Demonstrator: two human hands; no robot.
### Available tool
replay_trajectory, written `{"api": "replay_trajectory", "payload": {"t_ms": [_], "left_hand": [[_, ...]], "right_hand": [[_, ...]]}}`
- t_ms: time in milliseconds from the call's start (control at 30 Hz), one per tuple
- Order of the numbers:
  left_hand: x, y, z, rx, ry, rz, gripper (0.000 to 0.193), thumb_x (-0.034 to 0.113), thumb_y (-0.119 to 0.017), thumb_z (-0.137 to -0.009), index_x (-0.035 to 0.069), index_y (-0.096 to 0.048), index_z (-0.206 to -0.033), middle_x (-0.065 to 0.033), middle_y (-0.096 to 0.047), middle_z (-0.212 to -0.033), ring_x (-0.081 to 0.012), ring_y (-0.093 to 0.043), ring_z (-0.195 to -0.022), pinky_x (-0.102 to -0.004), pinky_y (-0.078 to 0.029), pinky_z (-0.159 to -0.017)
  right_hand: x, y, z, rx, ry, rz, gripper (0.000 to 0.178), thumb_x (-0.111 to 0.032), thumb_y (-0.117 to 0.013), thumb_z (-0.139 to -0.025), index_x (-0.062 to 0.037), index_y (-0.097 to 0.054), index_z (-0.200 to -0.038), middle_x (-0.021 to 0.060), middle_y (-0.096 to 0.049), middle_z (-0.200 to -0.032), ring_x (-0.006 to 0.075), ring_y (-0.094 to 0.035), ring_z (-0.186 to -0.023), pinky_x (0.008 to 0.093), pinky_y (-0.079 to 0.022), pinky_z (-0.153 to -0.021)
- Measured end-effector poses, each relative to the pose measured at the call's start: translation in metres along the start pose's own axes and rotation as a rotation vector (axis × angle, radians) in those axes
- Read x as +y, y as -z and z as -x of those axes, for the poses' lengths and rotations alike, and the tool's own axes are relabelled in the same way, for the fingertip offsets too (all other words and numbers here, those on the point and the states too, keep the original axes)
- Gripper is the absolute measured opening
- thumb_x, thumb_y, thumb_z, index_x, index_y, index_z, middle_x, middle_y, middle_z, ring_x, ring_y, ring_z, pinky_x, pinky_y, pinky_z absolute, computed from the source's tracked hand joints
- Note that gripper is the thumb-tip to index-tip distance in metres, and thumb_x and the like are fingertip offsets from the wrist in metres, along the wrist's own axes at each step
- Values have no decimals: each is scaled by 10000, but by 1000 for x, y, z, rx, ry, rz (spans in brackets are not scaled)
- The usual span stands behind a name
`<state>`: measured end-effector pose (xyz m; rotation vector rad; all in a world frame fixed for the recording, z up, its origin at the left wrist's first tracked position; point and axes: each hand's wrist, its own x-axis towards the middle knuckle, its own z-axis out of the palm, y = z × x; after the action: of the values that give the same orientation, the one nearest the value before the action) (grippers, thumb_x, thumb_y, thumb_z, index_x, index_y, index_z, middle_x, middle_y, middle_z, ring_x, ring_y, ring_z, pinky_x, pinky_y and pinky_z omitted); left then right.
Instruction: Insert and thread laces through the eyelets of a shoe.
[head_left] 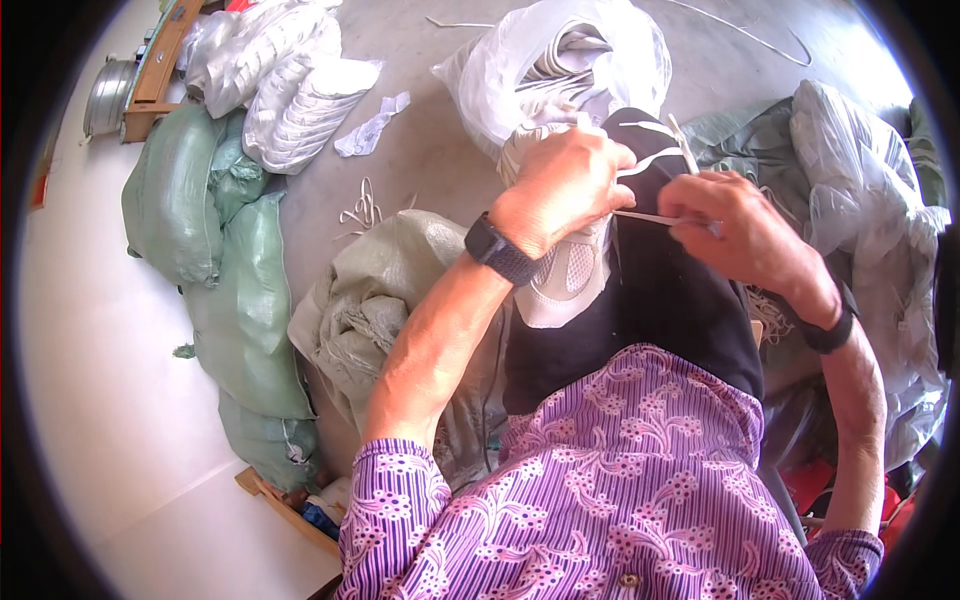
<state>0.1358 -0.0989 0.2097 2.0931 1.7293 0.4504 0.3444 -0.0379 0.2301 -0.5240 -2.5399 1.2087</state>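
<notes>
A pale grey-white shoe upper with mesh panels lies over my dark-trousered lap. My left hand is closed on it from above, covering much of its middle. A flat white shoelace stretches from the upper to my right hand, whose fingers are pinched on it. Another loop of white lace rises beside my left fingers. A thin light-coloured stick-like piece stands just above my right hand; I cannot make out what it is.
Beyond my knees, a clear plastic bag holds stacked shoe uppers. More white bundles rest at the far left by green woven sacks. A beige sack slumps beside my left leg. Plastic-wrapped bundles lie right. Loose laces are on the floor.
</notes>
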Motion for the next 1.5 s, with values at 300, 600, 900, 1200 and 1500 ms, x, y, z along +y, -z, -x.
{"api": "replay_trajectory", "payload": {"t_ms": [300, 600, 900, 1200, 1500], "left_hand": [[6, 20, 3, 26, 460, 957, 219, 270, -654, -869, 54, -680, -846, 53, -508, -583, -32, -468, -524, -189, -360, -485], [-41, 51, 54, 562, 280, 1769, 260, 318, -545, -947, 86, -632, -1026, 75, -352, -555, -57, -296, -469, -235, -271, -484], [-74, 159, 137, 876, -11, 1564, 226, 267, -538, -945, 86, -627, -1045, 58, -300, -544, -78, -253, -473, -254, -243, -513], [-76, 258, 260, 1114, 61, 1367, 142, 141, -447, -967, 29, -534, -961, 42, -247, -516, -88, -219, -448, -260, -218, -480], [-66, 268, 338, 1432, 332, 1177, 140, 113, -435, -951, -14, -490, -970, -35, -476, -721, -126, -322, -510, -280, -280, -501]], "right_hand": [[38, 67, 101, 65, -405, 255, 131, -108, -629, -778, 21, -621, -803, 117, -539, -732, 284, -516, -732, 362, -410, -693], [146, 90, 257, 324, -869, 582, 119, -136, -602, -828, -19, -578, -827, 113, -450, -638, 282, -504, -615, 379, -416, -613], [185, 110, 394, 801, -1170, -311, 238, -325, -567, -927, -107, -640, -987, -39, -534, -722, 3, -397, -588, 182, -332, -542], [91, 16, 83, 497, -279, 32, 173, -49, -605, -849, 32, -607, -1001, 114, -588, -1013, 191, -569, -983, 276, -436, -857], [20, -42, -12, 168, 142, 98, 217, -36, -564, -833, -5, -543, -1047, 176, -615, -762, 364, -620, -723, 431, -489, -645]]}}
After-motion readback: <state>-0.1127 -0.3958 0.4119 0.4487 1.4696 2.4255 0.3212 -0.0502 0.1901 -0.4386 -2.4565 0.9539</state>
